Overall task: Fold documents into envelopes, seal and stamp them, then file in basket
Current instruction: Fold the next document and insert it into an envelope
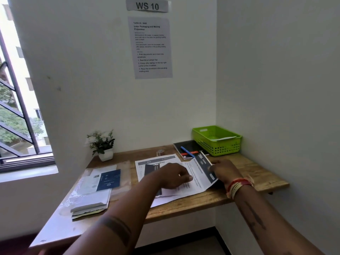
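Pinching the raised right edge of the top document (197, 178), the right hand (223, 173) carries that edge up and leftward over the sheet, its grip closed on the paper near the dark printed header. Left hand (174, 176) lies on the middle of the same sheet with fingers curled down, pressing it to the bench (257, 173); it pins the paper and does not seem to grasp it. A second printed sheet (156, 161) lies under and behind the first, toward the wall. Judging by this, the fold of the document is the step in hand, and it is only started: no crease is set yet. Next, the lifted edge likely needs to be laid down square on the sheet and the fold run flat with the fingers, while the left hand keeps the paper from sliding on the sheet below. At lower left of the frame a stack of envelopes (92, 201) sits in clear plastic wrap, with a dark blue booklet-like item (109, 179) above it; whether that holds the stamps I cannot tell. At upper right of the bench stands the green basket (226, 144), with what looks like one white envelope already in it, beside a black notebook (187, 145) with a blue pen (186, 151) on it.
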Demonstrator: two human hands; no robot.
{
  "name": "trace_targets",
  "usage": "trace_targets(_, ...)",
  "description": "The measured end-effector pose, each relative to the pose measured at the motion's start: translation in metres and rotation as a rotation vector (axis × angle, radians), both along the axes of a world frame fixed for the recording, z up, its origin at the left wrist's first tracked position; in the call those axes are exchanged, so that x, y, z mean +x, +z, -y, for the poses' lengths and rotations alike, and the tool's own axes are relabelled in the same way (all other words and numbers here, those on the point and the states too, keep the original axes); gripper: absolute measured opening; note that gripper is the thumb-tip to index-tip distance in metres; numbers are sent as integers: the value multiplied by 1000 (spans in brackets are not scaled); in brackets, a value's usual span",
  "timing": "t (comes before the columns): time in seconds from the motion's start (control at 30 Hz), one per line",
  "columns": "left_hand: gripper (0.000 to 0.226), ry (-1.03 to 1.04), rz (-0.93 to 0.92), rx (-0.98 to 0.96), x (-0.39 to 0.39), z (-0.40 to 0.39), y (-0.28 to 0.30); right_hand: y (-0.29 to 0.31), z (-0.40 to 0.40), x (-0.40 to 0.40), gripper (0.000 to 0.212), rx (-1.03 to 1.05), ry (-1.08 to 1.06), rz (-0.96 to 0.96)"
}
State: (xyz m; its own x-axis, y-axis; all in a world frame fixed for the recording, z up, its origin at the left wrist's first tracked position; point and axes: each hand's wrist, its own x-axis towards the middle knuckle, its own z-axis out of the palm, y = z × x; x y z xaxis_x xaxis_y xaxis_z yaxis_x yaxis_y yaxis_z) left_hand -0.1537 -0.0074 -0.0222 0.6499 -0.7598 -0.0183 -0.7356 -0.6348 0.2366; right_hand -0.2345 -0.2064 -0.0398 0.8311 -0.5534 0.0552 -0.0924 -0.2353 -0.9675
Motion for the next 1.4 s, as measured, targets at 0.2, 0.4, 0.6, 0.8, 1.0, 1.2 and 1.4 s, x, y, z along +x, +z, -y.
trace_targets(0.2,36,184,-51,-207,9,19,-18,7,-11,15,27,206,126,28)
trace_targets(0.4,37,400,-476,-742,17,6,-31,-5,-17,34,10,-614,192,-146)
trace_targets(0.6,53,245,-118,-198,27,11,-19,-13,-17,39,7,-767,231,-198)
trace_targets(0.8,44,255,117,100,33,37,-16,4,-3,56,11,-722,392,-331)
trace_targets(1.0,30,265,132,-193,43,38,-52,16,7,81,26,-818,481,-511)
trace_targets(1.2,42,184,156,-153,56,39,-62,-7,7,124,49,-980,173,-409)
trace_targets(1.4,49,155,197,-62,64,39,-65,-12,8,149,55,-916,80,-422)
